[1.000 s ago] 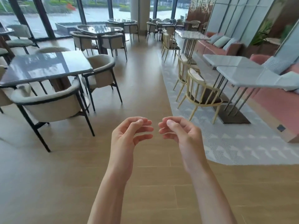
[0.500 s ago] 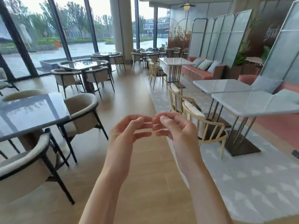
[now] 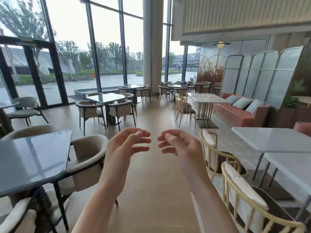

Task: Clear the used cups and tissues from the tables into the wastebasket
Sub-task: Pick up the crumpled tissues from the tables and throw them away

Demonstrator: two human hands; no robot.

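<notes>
Big airy cafe space here, floor-to-ceiling windows (image 3: 72, 52) along the back with wet pavement and trees outside, and a pale wood-look floor (image 3: 151, 182) running straight down the middle like an aisle. Starting on the left, there's a glossy grey table (image 3: 32, 158) right up close with a cream upholstered armchair (image 3: 87, 157) tucked against its edge, and further back another dark-topped table (image 3: 107, 97) ringed by the same chairs. Center of the view, the left hand (image 3: 125, 145) and right hand (image 3: 178, 145) are both raised out in front over the aisle, fingers loosely curled toward each other, fingertips close but not touching, and neither is holding anything. My guess is they're just carried like that while the person walks and scans for stuff to grab. Over on the right, pale wooden spindle chairs (image 3: 235, 187) sit along white marble-look tables (image 3: 272, 139), with another white table (image 3: 207, 98) further back, backed by a pink sofa (image 3: 235, 113) with grey cushions and a frosted folding screen (image 3: 262, 74). As for the task's things: I honestly can't spot a single used cup or tissue on any tabletop from this angle, and no wastebasket either. So I'd say it's still in the looking-around stage, and the next move probably means heading further in to check the far tables.
</notes>
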